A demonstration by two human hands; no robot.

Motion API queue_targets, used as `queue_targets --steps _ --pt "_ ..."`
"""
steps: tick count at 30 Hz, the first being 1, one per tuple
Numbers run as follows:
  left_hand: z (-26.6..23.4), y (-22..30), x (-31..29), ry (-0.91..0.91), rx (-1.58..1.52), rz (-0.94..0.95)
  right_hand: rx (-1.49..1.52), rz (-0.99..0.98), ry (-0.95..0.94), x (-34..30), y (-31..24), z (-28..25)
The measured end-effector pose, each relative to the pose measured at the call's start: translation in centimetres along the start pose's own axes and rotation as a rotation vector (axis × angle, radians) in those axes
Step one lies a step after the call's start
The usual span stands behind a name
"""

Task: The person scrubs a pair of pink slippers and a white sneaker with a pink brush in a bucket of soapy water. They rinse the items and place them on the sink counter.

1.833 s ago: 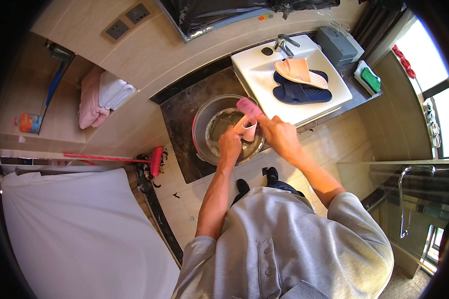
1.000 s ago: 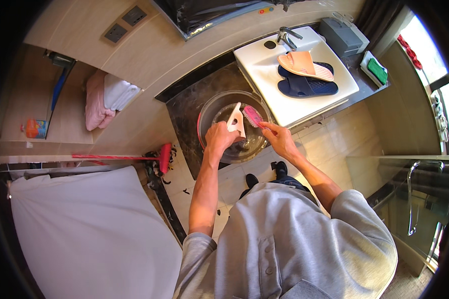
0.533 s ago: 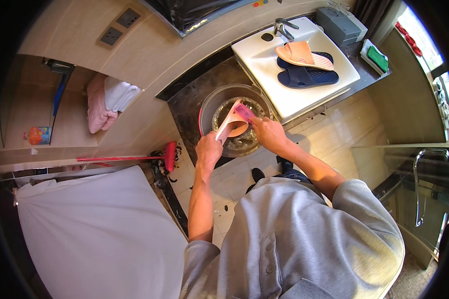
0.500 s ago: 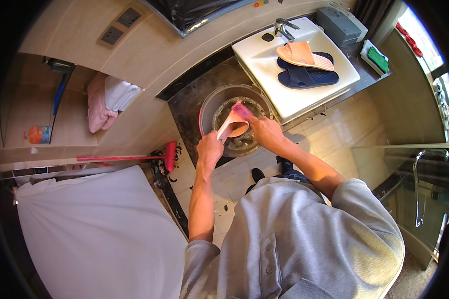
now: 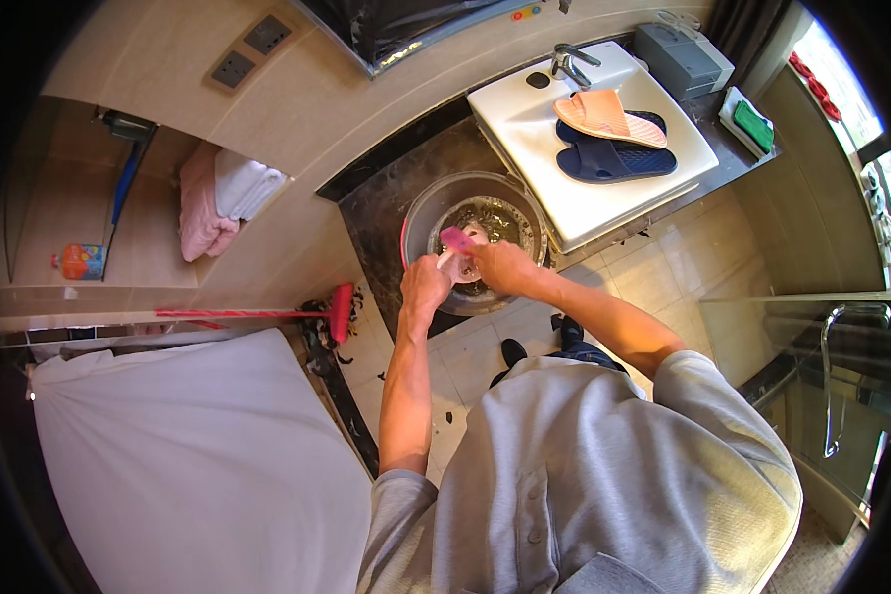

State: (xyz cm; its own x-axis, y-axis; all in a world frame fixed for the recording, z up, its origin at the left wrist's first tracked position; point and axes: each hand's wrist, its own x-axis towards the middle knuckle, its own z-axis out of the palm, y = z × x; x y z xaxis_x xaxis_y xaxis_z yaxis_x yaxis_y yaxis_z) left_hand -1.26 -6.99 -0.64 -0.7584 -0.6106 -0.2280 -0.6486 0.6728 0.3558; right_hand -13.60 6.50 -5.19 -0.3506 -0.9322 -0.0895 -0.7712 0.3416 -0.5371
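Observation:
Over a round grey basin [image 5: 428, 210] with water in it, my left hand [image 5: 427, 284] is closed on a peach-coloured slipper [image 5: 466, 269], gripping it by one edge. My right hand [image 5: 506, 268] is closed on a small pink brush [image 5: 456, 240], which lies against or just over the slipper. Both hands hide part of the slipper and the brush's handle. At the right, another peach slipper [image 5: 596, 114] rests on a pair of dark blue slippers [image 5: 619, 160] in the white washbasin [image 5: 525, 119].
Behind the slippers is a chrome tap [image 5: 571, 65]. A grey box [image 5: 683, 61] and a green cloth [image 5: 752, 127] sit on the dark counter [image 5: 376, 208]. To the left, a red broom [image 5: 341, 313] lies near dark debris, beside a white sheet-covered surface [image 5: 198, 445].
The slipper has tilted and dropped lower into the basin, so less of it shows. My right hand and the brush have moved left, closer to my left hand.

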Motion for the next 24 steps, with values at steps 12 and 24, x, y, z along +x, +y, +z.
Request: queue_targets --steps 12,24 --pt "0.7 0.1 -0.2 0.038 0.02 0.024 0.066 0.238 0.047 4.6 3.4 0.7" --pt "-0.2 1.2 -0.3 -0.001 -0.005 -0.057 -0.098 -0.017 0.022 0.5 -0.1 -0.6"
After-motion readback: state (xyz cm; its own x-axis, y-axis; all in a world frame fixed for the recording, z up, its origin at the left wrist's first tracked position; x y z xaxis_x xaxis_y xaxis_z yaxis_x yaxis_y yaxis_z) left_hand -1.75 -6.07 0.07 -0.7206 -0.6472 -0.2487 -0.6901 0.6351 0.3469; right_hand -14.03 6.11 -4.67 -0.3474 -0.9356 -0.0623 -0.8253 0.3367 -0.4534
